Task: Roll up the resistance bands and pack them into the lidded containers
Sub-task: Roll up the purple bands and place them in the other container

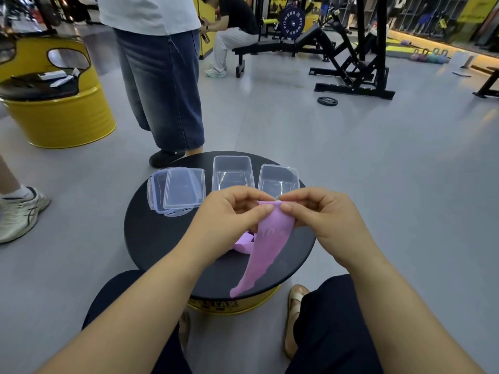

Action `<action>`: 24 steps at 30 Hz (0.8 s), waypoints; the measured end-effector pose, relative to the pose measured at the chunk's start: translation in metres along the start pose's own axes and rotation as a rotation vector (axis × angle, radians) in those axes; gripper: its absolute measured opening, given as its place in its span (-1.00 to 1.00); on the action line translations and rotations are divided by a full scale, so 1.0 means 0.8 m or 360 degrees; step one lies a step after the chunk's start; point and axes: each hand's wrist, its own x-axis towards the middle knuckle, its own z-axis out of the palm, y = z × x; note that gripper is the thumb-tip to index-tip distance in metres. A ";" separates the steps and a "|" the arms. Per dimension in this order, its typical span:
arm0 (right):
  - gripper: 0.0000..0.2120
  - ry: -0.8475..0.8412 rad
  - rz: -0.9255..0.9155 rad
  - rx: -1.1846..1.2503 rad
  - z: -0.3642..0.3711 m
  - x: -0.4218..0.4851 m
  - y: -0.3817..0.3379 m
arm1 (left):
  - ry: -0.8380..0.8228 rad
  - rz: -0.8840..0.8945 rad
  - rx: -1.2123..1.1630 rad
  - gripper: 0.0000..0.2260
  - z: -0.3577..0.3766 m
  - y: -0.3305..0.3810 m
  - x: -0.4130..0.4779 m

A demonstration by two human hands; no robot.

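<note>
A pink resistance band (266, 247) hangs down over the round black tabletop (151, 233), its free end reaching the table's near edge. My left hand (229, 214) and my right hand (321, 214) pinch its top edge between thumbs and fingers, held close together above the table. Part of the band lies bunched on the table below my left hand. Two clear plastic containers stand open at the far side of the table, one in the middle (232, 172) and one to its right (278, 178). Two clear lids (178, 190) lie stacked at the far left.
The table is a yellow drum with a black top between my knees. A person in denim shorts (162, 85) stands just beyond it. Another yellow drum seat (59, 114) is at the left, a sneaker at the far left, gym machines and a weight plate (327, 101) farther back.
</note>
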 end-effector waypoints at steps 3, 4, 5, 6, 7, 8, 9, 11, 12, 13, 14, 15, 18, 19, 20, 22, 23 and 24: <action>-0.87 -0.0054 0.0012 0.0097 -0.001 0.002 -0.002 | 0.0000 0.0013 -0.0061 -0.89 -0.002 0.005 -0.001; -0.88 -0.0077 0.0023 0.0152 -0.002 0.002 -0.004 | -0.0005 0.0006 -0.0088 -0.87 -0.003 0.005 0.000; -0.89 -0.0098 0.0033 0.0205 -0.003 0.002 -0.004 | -0.0012 0.0004 -0.0109 -0.86 -0.004 0.005 0.000; -0.91 -0.0116 0.0046 0.0255 -0.004 0.002 -0.004 | -0.0023 0.0004 -0.0127 -0.85 -0.004 0.006 0.001; -0.90 -0.0130 0.0059 0.0303 -0.005 0.002 -0.003 | -0.0037 0.0007 -0.0141 -0.83 -0.004 0.007 0.001; -0.89 -0.0145 0.0076 0.0349 -0.006 0.002 -0.002 | -0.0052 0.0010 -0.0157 -0.81 -0.004 0.007 0.000; -0.88 -0.0161 0.0087 0.0387 -0.007 0.002 0.000 | -0.0063 0.0014 -0.0165 -0.79 -0.004 0.008 0.000; -0.87 -0.0193 0.0094 0.0437 -0.008 0.001 0.001 | -0.0081 0.0019 -0.0178 -0.75 -0.004 0.009 -0.001; -0.87 -0.0206 0.0095 0.0453 -0.008 0.001 0.002 | -0.0084 0.0021 -0.0177 -0.73 -0.004 0.010 -0.001; -0.87 -0.0218 0.0092 0.0463 -0.009 0.000 0.002 | -0.0086 0.0023 -0.0166 -0.72 -0.004 0.009 0.000; -0.87 -0.0231 0.0085 0.0465 -0.009 0.000 0.002 | -0.0096 0.0019 -0.0155 -0.70 -0.004 0.009 0.000; -0.87 -0.0242 0.0073 0.0452 -0.009 -0.001 0.002 | -0.0113 0.0014 -0.0145 -0.69 -0.004 0.009 0.000; -0.87 -0.0241 -0.0004 0.0326 -0.009 -0.003 -0.001 | -0.0152 -0.0003 -0.0157 -0.72 -0.004 0.009 -0.001; -0.86 -0.0235 -0.0042 0.0272 -0.010 -0.004 -0.002 | -0.0159 -0.0006 -0.0168 -0.79 -0.003 0.008 -0.001; -0.83 -0.0230 -0.0076 0.0223 -0.010 -0.004 -0.002 | -0.0159 -0.0014 -0.0183 -0.90 -0.003 0.009 -0.001; -0.78 -0.0234 -0.0130 0.0144 -0.011 -0.006 -0.003 | -0.0139 -0.0024 -0.0172 -0.89 -0.003 0.007 -0.002; -0.78 -0.0234 -0.0148 0.0111 -0.011 -0.006 -0.003 | -0.0129 -0.0030 -0.0160 -0.89 -0.003 0.005 -0.002; -0.78 -0.0230 -0.0158 0.0082 -0.011 -0.007 -0.002 | -0.0110 -0.0037 -0.0142 -0.91 -0.003 0.004 -0.002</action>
